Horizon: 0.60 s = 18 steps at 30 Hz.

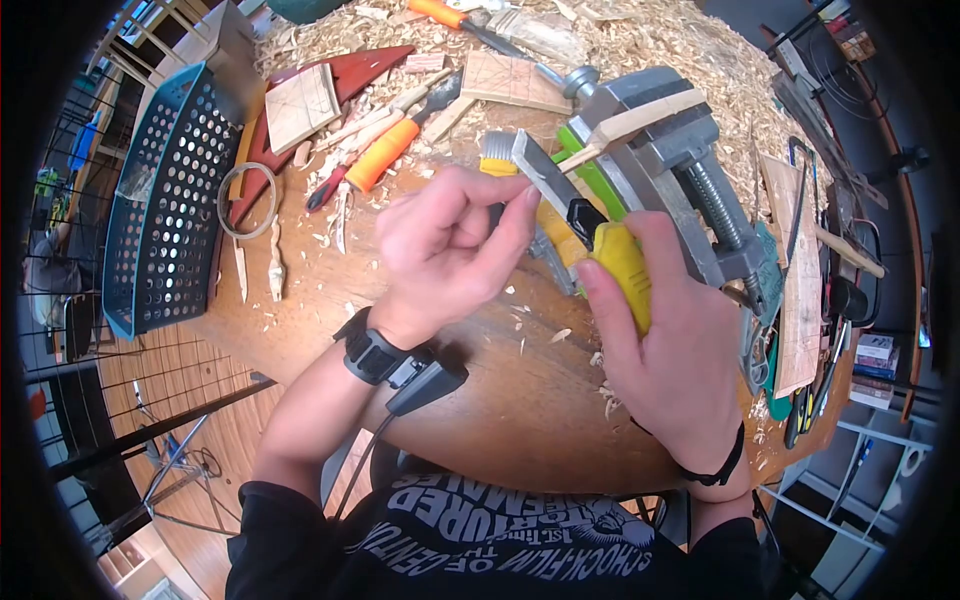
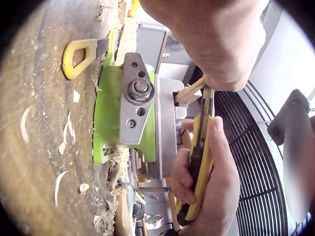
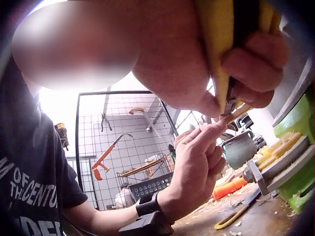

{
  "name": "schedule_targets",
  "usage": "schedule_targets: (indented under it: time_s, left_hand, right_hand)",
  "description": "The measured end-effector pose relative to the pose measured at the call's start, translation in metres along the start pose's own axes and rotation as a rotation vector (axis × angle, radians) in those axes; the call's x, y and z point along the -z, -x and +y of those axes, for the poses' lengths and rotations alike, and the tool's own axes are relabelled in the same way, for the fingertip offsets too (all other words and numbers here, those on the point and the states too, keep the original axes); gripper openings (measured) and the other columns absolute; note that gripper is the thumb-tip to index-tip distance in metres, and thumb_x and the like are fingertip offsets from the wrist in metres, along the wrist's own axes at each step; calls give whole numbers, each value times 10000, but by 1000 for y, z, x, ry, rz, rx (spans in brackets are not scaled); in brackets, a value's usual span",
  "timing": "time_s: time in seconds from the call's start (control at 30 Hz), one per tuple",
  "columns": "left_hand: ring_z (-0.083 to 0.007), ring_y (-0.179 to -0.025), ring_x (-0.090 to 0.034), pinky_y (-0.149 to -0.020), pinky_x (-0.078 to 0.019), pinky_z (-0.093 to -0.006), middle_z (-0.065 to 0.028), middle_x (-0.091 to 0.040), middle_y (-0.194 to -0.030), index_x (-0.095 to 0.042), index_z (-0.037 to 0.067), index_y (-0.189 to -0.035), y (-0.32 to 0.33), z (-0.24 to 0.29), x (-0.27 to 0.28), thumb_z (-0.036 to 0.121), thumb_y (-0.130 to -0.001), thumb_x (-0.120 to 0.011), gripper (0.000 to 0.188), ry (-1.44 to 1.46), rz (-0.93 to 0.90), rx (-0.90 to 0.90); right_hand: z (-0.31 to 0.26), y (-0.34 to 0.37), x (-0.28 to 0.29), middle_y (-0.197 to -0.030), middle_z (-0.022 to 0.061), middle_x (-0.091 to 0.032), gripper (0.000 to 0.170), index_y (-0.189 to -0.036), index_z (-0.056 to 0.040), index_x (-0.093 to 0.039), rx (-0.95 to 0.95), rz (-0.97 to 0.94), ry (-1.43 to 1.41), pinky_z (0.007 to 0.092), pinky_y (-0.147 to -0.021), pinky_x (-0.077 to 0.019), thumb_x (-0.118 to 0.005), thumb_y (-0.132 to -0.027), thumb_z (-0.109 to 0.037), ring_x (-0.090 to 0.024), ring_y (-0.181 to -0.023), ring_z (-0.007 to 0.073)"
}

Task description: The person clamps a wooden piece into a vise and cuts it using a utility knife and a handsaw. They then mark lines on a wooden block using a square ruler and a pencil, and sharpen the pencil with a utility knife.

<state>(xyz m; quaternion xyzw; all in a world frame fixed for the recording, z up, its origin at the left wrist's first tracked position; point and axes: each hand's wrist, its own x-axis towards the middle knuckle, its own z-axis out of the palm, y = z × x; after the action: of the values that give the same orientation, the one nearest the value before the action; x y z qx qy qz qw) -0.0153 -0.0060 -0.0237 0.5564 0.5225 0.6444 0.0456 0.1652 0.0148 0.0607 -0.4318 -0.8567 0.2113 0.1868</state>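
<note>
My right hand (image 1: 690, 350) grips a yellow-and-black snap-off utility knife (image 1: 622, 270), its blade (image 1: 548, 172) extended toward the left hand. My left hand (image 1: 450, 240) brings thumb and forefinger together at the blade, pinching it near the front, with the other fingers curled. Beside the blade, a carved wooden stick (image 1: 640, 122) narrows to a thin end. It is held in a grey metal vise (image 1: 690, 190) with a green base (image 2: 110, 108). In the left wrist view, the wooden stick (image 2: 189, 92) reaches from the vise toward the left fingers, which overlap its end.
Wood shavings (image 1: 370, 40) cover the back of the wooden table (image 1: 480, 400). At the left stands a blue perforated basket (image 1: 160, 200). An orange-handled tool (image 1: 383, 155), a tape ring (image 1: 247, 200) and cut boards (image 1: 515, 80) lie behind the left hand. More tools lie right of the vise.
</note>
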Motion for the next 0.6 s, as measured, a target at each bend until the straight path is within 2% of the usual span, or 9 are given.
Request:
schedule_targets:
  time_s: [0.07,0.13,0.27,0.47,0.53,0.57,0.6]
  left_hand:
    - [-15,-416,-341,-414,-267,-212,60,-368,-468,-699,10,-861,-1,0,0,-17,-790,-766,102,-8,-2,-6]
    - [-15,-411,-336,-412,-266,-214,62,-362,-464,-699,14,-856,-2,0,0,-13,-793,-763,93,4,-2,-13]
    - [-15,-409,-331,-410,-262,-216,64,-354,-462,-696,17,-847,-1,0,-1,-15,-794,-759,89,2,-6,-7]
    - [-9,-419,-310,-416,-249,-214,70,-338,-471,-691,17,-842,0,0,-3,-18,-799,-755,85,27,3,5]
    - [-8,-425,-306,-419,-246,-212,71,-340,-476,-690,12,-845,-1,2,-2,-22,-799,-755,86,35,-7,9]
    - [-8,-425,-306,-419,-246,-212,71,-340,-476,-690,12,-845,-1,1,-2,-22,-799,-755,86,36,-11,9]
    - [-8,-425,-309,-418,-248,-212,70,-342,-476,-690,9,-847,-1,1,-2,-24,-799,-755,87,40,-11,8]
  right_hand:
    - [2,0,1,-759,192,-652,266,-1137,-98,-526,-21,-4,29,442,-538,-482,-638,-942,-240,-663,-696,417]
    - [7,-2,2,-611,144,-616,278,-1062,-82,-528,-58,77,220,443,-451,-460,-629,-944,-312,-636,-537,366]
    - [9,-3,4,-594,146,-609,267,-1058,-88,-525,-26,91,187,446,-445,-458,-624,-949,-311,-629,-519,368]
    - [11,-2,4,-610,144,-613,280,-1070,-84,-529,-17,41,90,432,-449,-459,-629,-949,-315,-636,-535,354]
    - [5,1,1,-759,195,-652,253,-1144,-101,-538,13,-31,-17,437,-567,-495,-628,-947,-232,-662,-704,421]
    - [7,0,-3,-644,120,-622,274,-1073,-81,-535,94,24,31,401,-458,-465,-636,-946,-301,-645,-558,327]
    - [9,-1,-5,-644,120,-622,274,-1073,-81,-535,91,26,31,401,-458,-465,-636,-946,-301,-645,-558,327]
